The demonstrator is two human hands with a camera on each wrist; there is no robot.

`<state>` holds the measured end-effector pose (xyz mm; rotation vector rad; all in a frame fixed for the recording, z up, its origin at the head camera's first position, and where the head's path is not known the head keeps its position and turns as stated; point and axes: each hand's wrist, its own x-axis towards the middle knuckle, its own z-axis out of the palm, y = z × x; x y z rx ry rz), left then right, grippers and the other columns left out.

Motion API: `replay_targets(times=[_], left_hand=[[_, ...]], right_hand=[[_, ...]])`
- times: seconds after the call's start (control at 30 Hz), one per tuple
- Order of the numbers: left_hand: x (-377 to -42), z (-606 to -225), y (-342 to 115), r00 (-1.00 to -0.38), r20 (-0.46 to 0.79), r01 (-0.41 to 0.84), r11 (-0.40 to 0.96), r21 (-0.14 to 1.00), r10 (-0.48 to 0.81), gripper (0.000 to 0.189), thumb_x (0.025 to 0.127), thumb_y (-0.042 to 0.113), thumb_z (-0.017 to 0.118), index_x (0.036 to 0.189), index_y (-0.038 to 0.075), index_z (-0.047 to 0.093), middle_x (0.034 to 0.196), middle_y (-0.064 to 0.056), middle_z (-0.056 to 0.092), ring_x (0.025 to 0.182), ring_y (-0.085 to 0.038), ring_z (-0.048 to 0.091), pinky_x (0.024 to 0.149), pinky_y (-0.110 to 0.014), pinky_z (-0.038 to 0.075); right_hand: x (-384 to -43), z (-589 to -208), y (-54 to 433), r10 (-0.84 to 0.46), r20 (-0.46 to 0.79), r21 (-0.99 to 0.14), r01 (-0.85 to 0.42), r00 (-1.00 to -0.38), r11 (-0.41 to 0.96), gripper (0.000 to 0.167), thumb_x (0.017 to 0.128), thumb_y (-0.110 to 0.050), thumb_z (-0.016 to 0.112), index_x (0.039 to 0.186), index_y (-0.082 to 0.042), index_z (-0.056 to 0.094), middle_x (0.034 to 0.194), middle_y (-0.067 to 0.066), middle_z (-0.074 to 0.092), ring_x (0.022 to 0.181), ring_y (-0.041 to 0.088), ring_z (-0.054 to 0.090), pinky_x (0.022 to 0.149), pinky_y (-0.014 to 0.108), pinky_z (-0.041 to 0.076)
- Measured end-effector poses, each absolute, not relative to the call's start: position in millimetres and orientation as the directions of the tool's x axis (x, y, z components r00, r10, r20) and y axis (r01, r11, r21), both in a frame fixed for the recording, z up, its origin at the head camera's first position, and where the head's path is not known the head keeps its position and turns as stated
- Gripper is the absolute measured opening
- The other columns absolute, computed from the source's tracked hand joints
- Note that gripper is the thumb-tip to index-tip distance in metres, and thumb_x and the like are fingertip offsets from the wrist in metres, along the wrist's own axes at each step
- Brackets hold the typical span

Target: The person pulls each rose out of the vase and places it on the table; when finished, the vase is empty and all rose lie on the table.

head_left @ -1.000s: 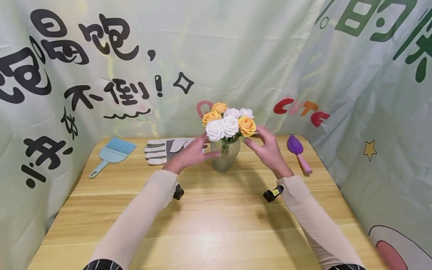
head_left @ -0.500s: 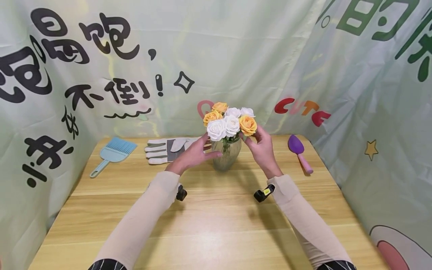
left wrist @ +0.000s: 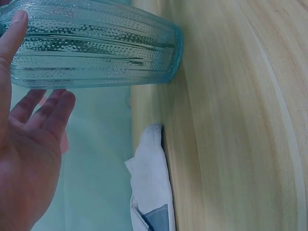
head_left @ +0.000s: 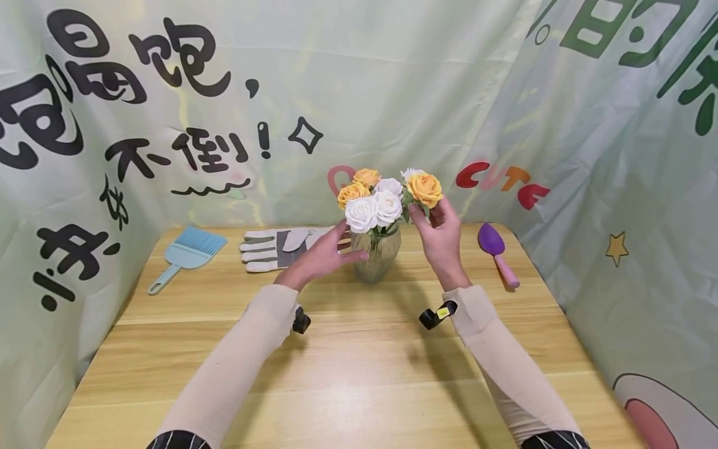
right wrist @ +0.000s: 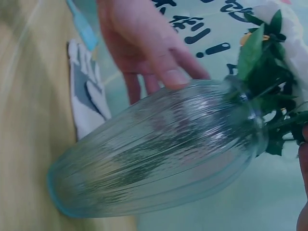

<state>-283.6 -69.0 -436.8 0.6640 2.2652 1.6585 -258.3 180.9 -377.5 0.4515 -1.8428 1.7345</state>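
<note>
A clear ribbed glass vase (head_left: pixel 381 265) stands upright on the table, holding several white roses (head_left: pixel 361 215) and orange-yellow roses (head_left: pixel 352 193). My left hand (head_left: pixel 320 255) holds the vase near its neck, thumb across the front and fingers at the far side; the right wrist view shows its thumb on the glass (right wrist: pixel 159 149). With my right hand (head_left: pixel 443 240) I pinch a green stem just under an orange-yellow rose (head_left: pixel 424 189), raised to the right of the bunch. A white rose (head_left: pixel 411 173) sits behind that bloom. The stem's lower part still runs into the vase mouth.
A white-and-grey work glove (head_left: pixel 266 252) lies behind my left hand. Farther left is a light-blue dustpan-shaped tool (head_left: pixel 191 252). On the right lies a purple trowel (head_left: pixel 492 242) with a pink handle. Printed cloth (head_left: pixel 392 81) hangs behind the table.
My right hand closed in on the stem under the right-hand orange-yellow rose, then moved it up and right with the white rose behind it. The left hand and vase stay nearly in place.
</note>
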Motion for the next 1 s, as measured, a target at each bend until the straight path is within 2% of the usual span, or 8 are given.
replay_targets(times=[0.2, 0.33, 0.47, 0.63, 0.77, 0.9, 1.0], left_hand=[[-283.4, -437.5, -69.1, -0.863, 0.049, 0.207, 0.264, 0.942, 0.502, 0.097, 0.099, 0.033, 0.084, 0.174, 0.024, 0.023, 0.174, -0.015, 0.037, 0.158, -0.042, 0.043, 0.129, -0.052, 0.046], [-282.4, -437.2, -69.5, -0.869, 0.048, 0.205, 0.27, 0.941, 0.493, 0.097, 0.099, 0.036, 0.084, 0.174, 0.024, 0.023, 0.173, -0.015, 0.038, 0.157, -0.042, 0.043, 0.129, -0.052, 0.046], [-281.9, -437.3, -69.7, -0.868, 0.057, 0.215, 0.271, 0.938, 0.493, 0.098, 0.099, 0.036, 0.083, 0.174, 0.024, 0.022, 0.173, -0.015, 0.037, 0.158, -0.042, 0.043, 0.129, -0.053, 0.045], [-282.2, -438.4, -69.9, -0.87, 0.062, 0.22, 0.271, 0.937, 0.49, 0.099, 0.098, 0.037, 0.084, 0.174, 0.024, 0.022, 0.173, -0.015, 0.038, 0.157, -0.042, 0.044, 0.129, -0.053, 0.046], [-282.9, -439.2, -70.0, -0.872, 0.062, 0.217, 0.268, 0.939, 0.486, 0.098, 0.097, 0.039, 0.084, 0.174, 0.025, 0.024, 0.172, -0.014, 0.039, 0.157, -0.042, 0.044, 0.128, -0.053, 0.047], [-282.7, -439.6, -69.6, -0.872, 0.063, 0.217, 0.268, 0.939, 0.486, 0.097, 0.098, 0.038, 0.084, 0.173, 0.025, 0.024, 0.172, -0.014, 0.039, 0.157, -0.041, 0.044, 0.129, -0.053, 0.046], [-282.3, -439.6, -69.3, -0.873, 0.063, 0.217, 0.269, 0.938, 0.484, 0.096, 0.098, 0.037, 0.084, 0.173, 0.024, 0.025, 0.172, -0.014, 0.039, 0.157, -0.041, 0.044, 0.129, -0.053, 0.045]], right_hand=[[-260.1, -372.1, 182.4, 0.163, 0.628, -0.776, -0.628, -0.761, 0.06, 0.051, 0.105, 0.002, 0.065, 0.154, 0.002, 0.053, 0.149, 0.018, 0.064, 0.136, 0.015, 0.065, 0.112, 0.024, 0.058], [-261.1, -374.2, 181.8, 0.177, 0.607, -0.786, -0.618, -0.774, -0.008, 0.05, 0.107, 0.001, 0.064, 0.155, -0.001, 0.049, 0.147, 0.012, 0.065, 0.132, 0.015, 0.067, 0.111, 0.024, 0.058], [-260.5, -371.3, 180.2, 0.255, 0.586, -0.776, -0.623, -0.77, -0.098, 0.04, 0.106, -0.001, 0.066, 0.143, -0.007, 0.053, 0.136, 0.005, 0.073, 0.123, 0.013, 0.071, 0.106, 0.023, 0.06], [-260.7, -353.4, 181.1, 0.347, 0.621, -0.726, -0.683, -0.702, -0.082, 0.021, 0.105, -0.002, 0.07, 0.118, -0.014, 0.058, 0.113, -0.001, 0.076, 0.107, 0.012, 0.074, 0.094, 0.023, 0.062], [-262.6, -333.2, 184.0, 0.399, 0.636, -0.685, -0.721, -0.661, -0.102, 0.024, 0.103, 0.002, 0.07, 0.101, -0.014, 0.052, 0.105, 0.003, 0.072, 0.101, 0.016, 0.073, 0.09, 0.026, 0.061], [-264.7, -315.8, 190.7, 0.46, 0.629, -0.653, -0.747, -0.627, -0.126, 0.025, 0.1, 0.007, 0.071, 0.099, -0.011, 0.055, 0.104, 0.005, 0.069, 0.105, 0.02, 0.072, 0.095, 0.027, 0.061], [-266.0, -304.5, 199.1, 0.522, 0.618, -0.628, -0.768, -0.588, -0.122, 0.017, 0.099, 0.008, 0.071, 0.099, -0.007, 0.063, 0.102, 0.006, 0.07, 0.105, 0.022, 0.071, 0.096, 0.028, 0.062]])
